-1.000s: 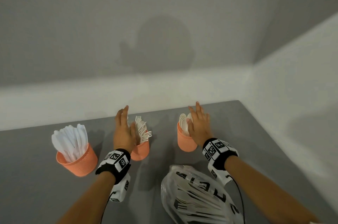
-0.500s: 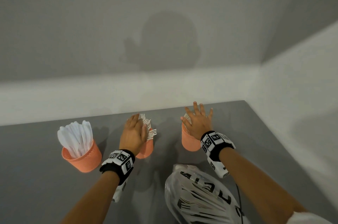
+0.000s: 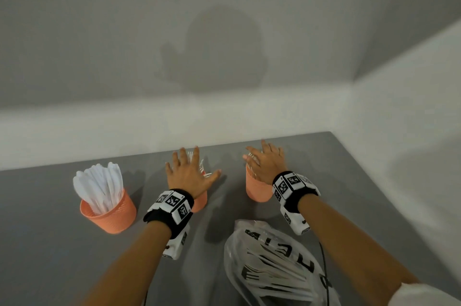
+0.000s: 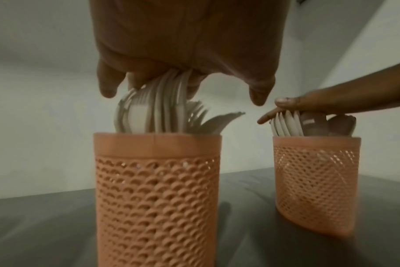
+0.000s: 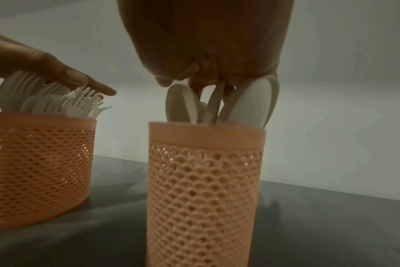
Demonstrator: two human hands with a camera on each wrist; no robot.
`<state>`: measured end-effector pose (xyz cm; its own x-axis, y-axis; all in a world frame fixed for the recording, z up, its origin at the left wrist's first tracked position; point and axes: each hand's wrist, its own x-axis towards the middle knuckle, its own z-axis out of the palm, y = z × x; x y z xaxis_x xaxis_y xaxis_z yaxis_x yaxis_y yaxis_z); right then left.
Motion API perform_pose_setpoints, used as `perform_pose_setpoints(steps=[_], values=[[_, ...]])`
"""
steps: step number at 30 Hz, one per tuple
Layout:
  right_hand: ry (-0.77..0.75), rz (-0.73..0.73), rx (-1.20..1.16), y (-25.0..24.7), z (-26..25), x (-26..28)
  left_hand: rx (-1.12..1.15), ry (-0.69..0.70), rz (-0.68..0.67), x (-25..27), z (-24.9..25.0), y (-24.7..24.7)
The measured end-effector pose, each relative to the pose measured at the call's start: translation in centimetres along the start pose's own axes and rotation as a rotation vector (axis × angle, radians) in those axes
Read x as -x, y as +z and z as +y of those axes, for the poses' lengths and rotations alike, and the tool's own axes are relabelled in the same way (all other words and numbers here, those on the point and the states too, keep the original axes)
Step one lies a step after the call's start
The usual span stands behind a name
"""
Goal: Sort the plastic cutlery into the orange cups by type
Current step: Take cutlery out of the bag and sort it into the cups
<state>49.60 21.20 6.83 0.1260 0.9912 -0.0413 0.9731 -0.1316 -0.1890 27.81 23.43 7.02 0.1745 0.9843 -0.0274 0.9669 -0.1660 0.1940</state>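
Three orange mesh cups stand in a row on the grey table. The left cup (image 3: 109, 213) holds white knives (image 3: 99, 183). My left hand (image 3: 189, 173) lies palm down with spread fingers on the white forks (image 4: 158, 110) in the middle cup (image 4: 156, 189). My right hand (image 3: 265, 163) rests flat, fingers straight, on the white spoons (image 5: 251, 104) in the right cup (image 5: 206, 189). Neither hand grips anything. In the head view the hands hide most of the forks and spoons.
A clear plastic bag (image 3: 274, 263) with black print and white cutlery inside lies at the front, under my right forearm. White walls close the table (image 3: 50, 243) at the back and right. Bare grey surface shows at the left and between the cups.
Both hands have turned from standing edge-on beside the cutlery to lying palm down on top of it, with the fingers now spread. The cups have not moved.
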Motion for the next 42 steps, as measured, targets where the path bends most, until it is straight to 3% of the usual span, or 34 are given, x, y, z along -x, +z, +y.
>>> perform_pose_setpoints(steps=[2,5,9,12,14,17,19,20,22,24,29,35,42], values=[[0.021,-0.049,0.023,-0.4,0.1,-0.1,0.03,-0.027,-0.02,-0.2,-0.1,-0.5],[0.039,0.019,-0.045,-1.1,-0.2,0.7,0.145,0.002,0.043,0.5,-0.4,-1.3],[-0.052,0.111,-0.442,-3.3,-0.8,3.3,0.513,0.252,0.226,2.7,0.0,-2.6],[-0.126,0.07,-0.571,-5.0,-2.0,6.4,0.781,0.361,0.173,5.0,1.3,-3.0],[-0.141,-0.031,-0.603,-5.6,-3.0,9.2,0.861,0.38,0.068,6.9,2.3,-2.8],[-0.146,-0.401,-0.602,-5.4,-4.0,14.1,0.85,0.422,-0.077,9.9,2.9,-1.2],[-0.13,-0.644,-0.399,-4.0,-4.1,16.9,0.811,0.438,-0.134,12.0,3.0,0.0],[-0.115,-0.698,-0.251,-2.8,-4.1,18.0,0.785,0.445,-0.155,12.8,2.9,0.6],[-0.063,-0.691,0.012,-0.3,-3.8,19.8,0.735,0.427,-0.205,14.1,3.1,2.0],[0.038,-0.622,0.109,2.5,-3.2,20.4,0.658,0.371,-0.273,15.0,3.3,3.2],[0.181,-0.306,-0.056,6.1,-1.0,18.4,0.599,0.267,-0.333,15.8,4.0,4.2],[0.23,-0.352,-0.219,7.1,-1.3,16.0,0.554,0.318,-0.359,15.5,4.9,2.6],[0.267,-0.362,-0.232,7.6,-1.9,14.7,0.415,0.349,-0.279,14.5,4.4,1.6]])
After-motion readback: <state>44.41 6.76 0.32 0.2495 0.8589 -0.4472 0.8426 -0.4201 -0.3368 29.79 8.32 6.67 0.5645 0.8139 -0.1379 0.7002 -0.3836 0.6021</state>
